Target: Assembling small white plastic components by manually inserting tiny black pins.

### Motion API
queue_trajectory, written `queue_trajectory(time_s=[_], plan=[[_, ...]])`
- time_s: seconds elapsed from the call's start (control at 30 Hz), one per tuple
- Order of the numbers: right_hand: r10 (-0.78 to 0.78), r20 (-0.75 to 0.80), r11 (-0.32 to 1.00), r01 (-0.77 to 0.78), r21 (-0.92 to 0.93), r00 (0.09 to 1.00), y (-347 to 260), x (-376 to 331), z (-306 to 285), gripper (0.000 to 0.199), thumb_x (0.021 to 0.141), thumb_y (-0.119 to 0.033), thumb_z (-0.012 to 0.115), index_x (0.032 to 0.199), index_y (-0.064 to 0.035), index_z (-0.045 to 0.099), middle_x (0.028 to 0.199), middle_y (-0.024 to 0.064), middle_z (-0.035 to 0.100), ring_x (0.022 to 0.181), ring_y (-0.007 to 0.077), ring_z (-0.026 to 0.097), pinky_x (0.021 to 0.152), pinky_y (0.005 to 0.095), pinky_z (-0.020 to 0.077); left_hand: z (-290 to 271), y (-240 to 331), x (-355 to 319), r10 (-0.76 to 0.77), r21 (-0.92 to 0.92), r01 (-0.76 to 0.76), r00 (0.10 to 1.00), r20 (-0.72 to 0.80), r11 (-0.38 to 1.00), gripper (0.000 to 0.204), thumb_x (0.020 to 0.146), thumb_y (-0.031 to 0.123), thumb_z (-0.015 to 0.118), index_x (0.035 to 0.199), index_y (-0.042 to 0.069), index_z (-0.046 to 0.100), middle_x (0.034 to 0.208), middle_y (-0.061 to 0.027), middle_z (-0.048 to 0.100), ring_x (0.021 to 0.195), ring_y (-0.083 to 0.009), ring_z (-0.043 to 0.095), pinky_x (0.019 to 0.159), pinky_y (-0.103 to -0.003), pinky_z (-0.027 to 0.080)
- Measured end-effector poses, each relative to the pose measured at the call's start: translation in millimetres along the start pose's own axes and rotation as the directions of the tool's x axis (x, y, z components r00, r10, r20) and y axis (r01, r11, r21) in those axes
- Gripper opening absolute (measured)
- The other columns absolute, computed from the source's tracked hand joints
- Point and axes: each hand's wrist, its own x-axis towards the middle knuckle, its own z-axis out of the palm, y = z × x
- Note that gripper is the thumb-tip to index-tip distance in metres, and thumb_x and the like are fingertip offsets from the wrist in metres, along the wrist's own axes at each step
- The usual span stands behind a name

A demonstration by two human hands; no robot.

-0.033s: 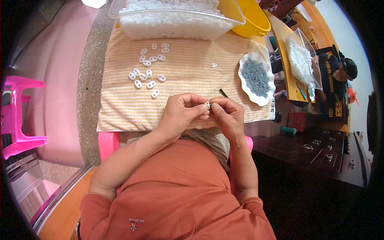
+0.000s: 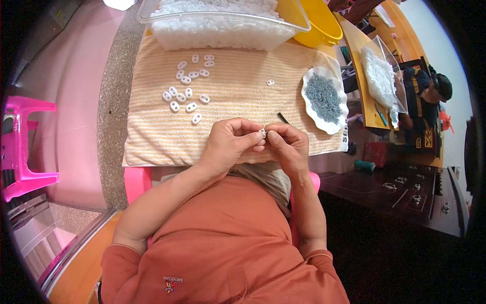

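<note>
My left hand (image 2: 234, 141) pinches a small white plastic piece (image 2: 262, 131) between thumb and fingertips, over the towel's near edge. My right hand (image 2: 289, 145) is closed against it, thumb and forefinger pressed together at the piece; a tiny dark bit shows there, too small to name. Just beyond the right fingers a thin dark stick (image 2: 283, 117) shows, its near end reaching the hand; whether it is held I cannot tell. Several white two-holed oval pieces (image 2: 191, 107) lie loosely on the left of the striped towel (image 2: 243, 99). One smaller white piece (image 2: 271, 82) lies alone, right of centre.
A scalloped white dish (image 2: 344, 109) of small grey parts stands at the right. Along the far edge sits a clear bin (image 2: 217, 38) of white pieces, beside a yellow basin (image 2: 316, 25). A pink stool (image 2: 30, 142) is far left; another person (image 2: 428, 96) sits at right.
</note>
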Motion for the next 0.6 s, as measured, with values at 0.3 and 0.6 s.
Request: queue_trajectory(time_s=[0.3,0.6], plan=[[-0.071,0.043,0.992,0.075,-0.098,0.997,9,2,-6,0.011,0.090,-0.004,0.062,0.098,0.0021,0.067,0.092,0.0056,0.068,0.084,0.0096,0.062,0.076,0.0231,0.0503,0,0,0,0.003,-0.002,-0.003,1.000,-0.008,1.000,0.015,0.087,0.002,0.065,0.101,-0.004,0.063,0.089,-0.0091,0.067,0.076,-0.0119,0.065,0.070,-0.023,0.055],[-0.024,0.005,0.995,0.025,-0.092,1.000,-2,-2,6,0.009,0.090,-0.003,0.061,0.095,0.0014,0.067,0.090,0.0040,0.067,0.082,0.0084,0.062,0.074,0.0226,0.0501,0,0,0,0.008,0.011,-0.008,1.000,-0.022,1.000,0.015,0.086,0.002,0.066,0.100,-0.004,0.063,0.089,-0.0095,0.067,0.076,-0.0120,0.065,0.071,-0.023,0.056]])
